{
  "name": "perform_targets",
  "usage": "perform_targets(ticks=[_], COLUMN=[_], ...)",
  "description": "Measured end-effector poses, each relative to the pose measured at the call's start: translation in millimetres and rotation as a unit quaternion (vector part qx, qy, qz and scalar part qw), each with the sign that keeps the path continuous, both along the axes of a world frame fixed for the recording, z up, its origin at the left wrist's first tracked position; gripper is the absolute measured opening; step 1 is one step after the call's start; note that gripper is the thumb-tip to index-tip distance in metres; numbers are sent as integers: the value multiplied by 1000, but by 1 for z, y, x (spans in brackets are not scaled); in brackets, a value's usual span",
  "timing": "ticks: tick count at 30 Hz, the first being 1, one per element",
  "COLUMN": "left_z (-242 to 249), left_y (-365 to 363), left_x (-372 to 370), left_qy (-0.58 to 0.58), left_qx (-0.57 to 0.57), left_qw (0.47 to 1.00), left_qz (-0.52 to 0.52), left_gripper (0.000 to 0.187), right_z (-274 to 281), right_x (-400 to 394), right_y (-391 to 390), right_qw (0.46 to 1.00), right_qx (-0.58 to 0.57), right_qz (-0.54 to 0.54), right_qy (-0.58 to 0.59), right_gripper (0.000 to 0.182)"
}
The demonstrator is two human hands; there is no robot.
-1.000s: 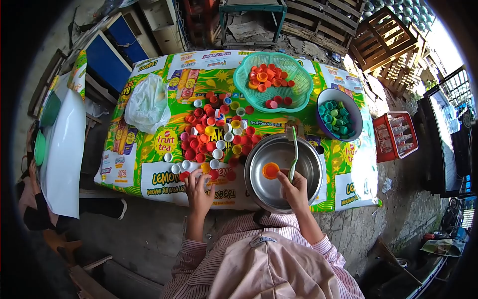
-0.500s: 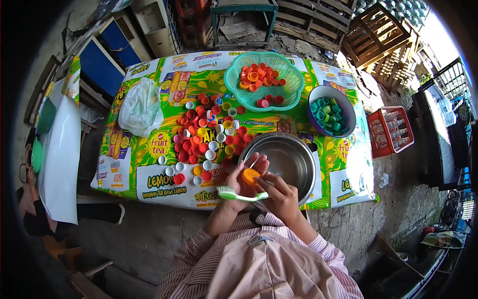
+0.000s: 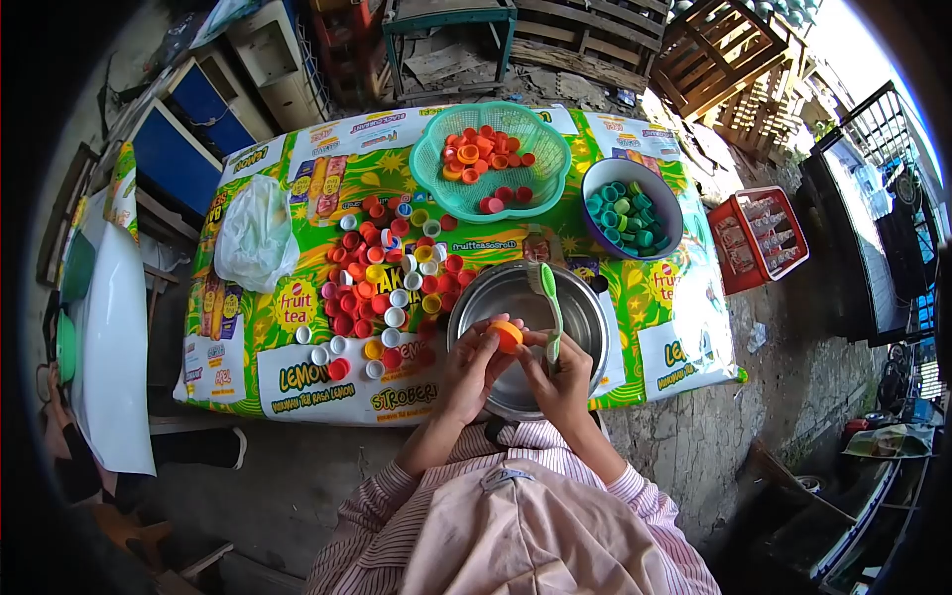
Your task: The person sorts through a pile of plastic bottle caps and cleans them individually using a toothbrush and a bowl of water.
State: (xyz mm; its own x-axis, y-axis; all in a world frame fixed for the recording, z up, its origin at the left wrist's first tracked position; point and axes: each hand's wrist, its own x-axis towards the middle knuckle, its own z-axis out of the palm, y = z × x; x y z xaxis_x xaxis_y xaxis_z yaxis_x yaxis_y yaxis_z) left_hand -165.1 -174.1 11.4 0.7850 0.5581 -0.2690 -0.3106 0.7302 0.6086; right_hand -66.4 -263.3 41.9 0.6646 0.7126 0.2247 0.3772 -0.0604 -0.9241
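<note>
My left hand [image 3: 470,369] pinches an orange bottle cap [image 3: 507,337] over the near side of a steel bowl [image 3: 590,327]. My right hand [image 3: 563,382] is closed round the handle of a green and white toothbrush [image 3: 551,302], which stands bristles up. Its fingertips are close to the cap; whether they touch it is unclear. Many red, white and yellow caps [image 3: 367,288] lie loose to the left of the bowl. Beyond them a mint-green basket [image 3: 426,164] holds orange and red caps, and a purple-rimmed bowl [image 3: 672,203] holds green caps.
A clear plastic bag [image 3: 256,234] lies on the left of the table [image 3: 223,387], which has a printed cover. Right of the table stands a red crate [image 3: 732,253]. At the far left, another person's arm [image 3: 67,416] shows beside a white sheet [image 3: 111,347].
The toothbrush has swung from lying level to upright. My left hand has turned from palm-up to pinching the orange cap. The camera view has shifted slightly.
</note>
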Motion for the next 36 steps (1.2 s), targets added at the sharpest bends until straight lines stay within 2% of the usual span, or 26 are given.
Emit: perform_targets(ticks=[2,5,7,14,16,18,20,21,23,24,26,27,28,30,32,34,36], left_z=[-1,1,-5,3,1,-2,-13,-11,-5,-15,-42,-20,-15,-12,-14,-13,-16], left_y=[0,5,10,4,6,6,8,7,5,7,12,9,9,12,13,13,12], left_x=[0,-1,-1,7,8,11,13,14,13,8,-3,-2,-3,-8,-12,-13,-16], left_qy=[-11,-20,-81,-77,-176,-175,-169,-169,24,26,-133,-29,-27,48,32,45,30], left_qx=[13,-55,-152,-133,-232,-239,-235,-238,-217,-218,-109,-74,-76,19,22,98,100], left_qw=[1000,998,984,986,952,950,950,949,974,974,983,997,997,998,998,993,993], left_qz=[-2,-9,-44,-63,-100,-97,-116,-117,-58,-60,-70,-20,-20,41,43,50,47], left_gripper=[27,26,29,42,45,43,42,42,44,44,47,52,52,56,55,53,48], right_z=[0,2,2,-9,0,2,1,9,3,-2,-23,-33,-38,-41,-45,-56,-61], right_x=[1,2,3,8,8,9,12,11,19,24,33,36,38,39,41,43,42], right_y=[-1,-4,-5,-7,-8,-8,-8,-13,-15,-14,-14,-14,-13,-9,-5,-2,0], right_qw=[1000,1000,1000,998,997,996,982,988,991,991,990,990,989,990,986,984,969], right_qx=[8,-13,-21,42,19,29,78,15,-24,-58,-60,-69,-78,-78,-142,-140,-209], right_qz=[0,2,5,-39,-44,-53,-90,-101,-110,-116,-108,-95,-81,-71,-40,-38,-32], right_qy=[-11,-11,-8,18,-62,-66,-146,-114,-77,-41,-66,-81,-97,-95,-74,-106,-125], right_gripper=[12,11,12,16,16,16,16,15,14,13,13,14,14,15,11,13,12])
